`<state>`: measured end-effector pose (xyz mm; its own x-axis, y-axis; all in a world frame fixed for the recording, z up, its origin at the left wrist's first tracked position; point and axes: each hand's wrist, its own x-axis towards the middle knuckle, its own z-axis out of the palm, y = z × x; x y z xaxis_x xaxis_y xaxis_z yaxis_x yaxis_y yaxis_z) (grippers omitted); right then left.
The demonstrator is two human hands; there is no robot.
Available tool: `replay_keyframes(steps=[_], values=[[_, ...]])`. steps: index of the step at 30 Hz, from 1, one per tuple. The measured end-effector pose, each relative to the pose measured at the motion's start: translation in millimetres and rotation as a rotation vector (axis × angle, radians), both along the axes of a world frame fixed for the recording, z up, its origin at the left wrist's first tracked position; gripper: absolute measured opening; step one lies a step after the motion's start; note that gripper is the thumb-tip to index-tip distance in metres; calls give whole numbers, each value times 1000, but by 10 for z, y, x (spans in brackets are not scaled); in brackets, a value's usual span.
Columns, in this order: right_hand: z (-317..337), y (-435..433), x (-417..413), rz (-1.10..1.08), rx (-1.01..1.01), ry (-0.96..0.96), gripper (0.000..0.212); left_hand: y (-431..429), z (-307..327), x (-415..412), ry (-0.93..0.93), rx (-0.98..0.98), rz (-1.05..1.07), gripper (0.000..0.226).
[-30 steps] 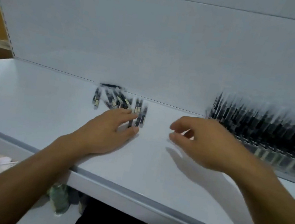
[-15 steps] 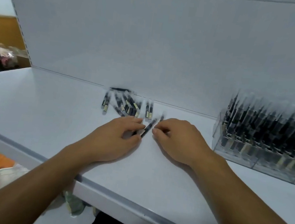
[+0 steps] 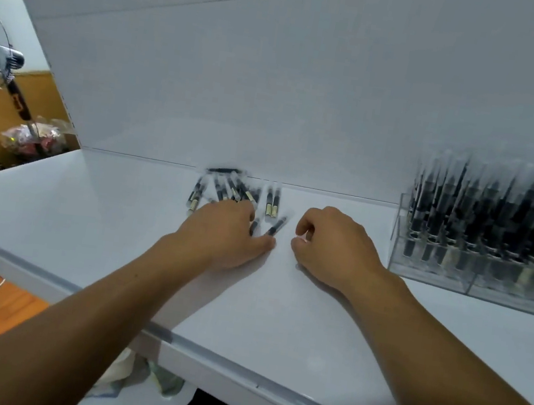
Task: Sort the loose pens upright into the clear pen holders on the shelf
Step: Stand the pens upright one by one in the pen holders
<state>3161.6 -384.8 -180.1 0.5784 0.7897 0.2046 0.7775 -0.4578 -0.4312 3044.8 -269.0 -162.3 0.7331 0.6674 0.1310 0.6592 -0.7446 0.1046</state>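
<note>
about a dozen loose black pens (image 3: pixel 236 191) lie flat on the white shelf (image 3: pixel 119 216). the left hand (image 3: pixel 225 231) rests on them, but i cannot tell if its fingers grip. the right hand (image 3: pixel 332 242) has its fingers curled and is empty. two clear plastic pen holders (image 3: pixel 474 276) stand at the right, full.

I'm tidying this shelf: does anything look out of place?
Yes: a heap of loose pens lies flat and crisscrossed by the back wall, left of the clear holders where the other pens stand upright. Nothing looks broken.
</note>
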Motion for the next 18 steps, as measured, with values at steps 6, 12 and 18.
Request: replay_keyframes(steps=[6, 12, 18], values=[[90, -72, 2, -101, -125, -92, 27, 23, 101, 74, 148, -69, 24, 27], [114, -103, -12, -71, -113, 22, 32, -8, 33, 54, 139, -45, -11, 8], [109, -73, -19, -26, 26, 147, 45, 18, -51, -109, -142, -219, -50, 17]])
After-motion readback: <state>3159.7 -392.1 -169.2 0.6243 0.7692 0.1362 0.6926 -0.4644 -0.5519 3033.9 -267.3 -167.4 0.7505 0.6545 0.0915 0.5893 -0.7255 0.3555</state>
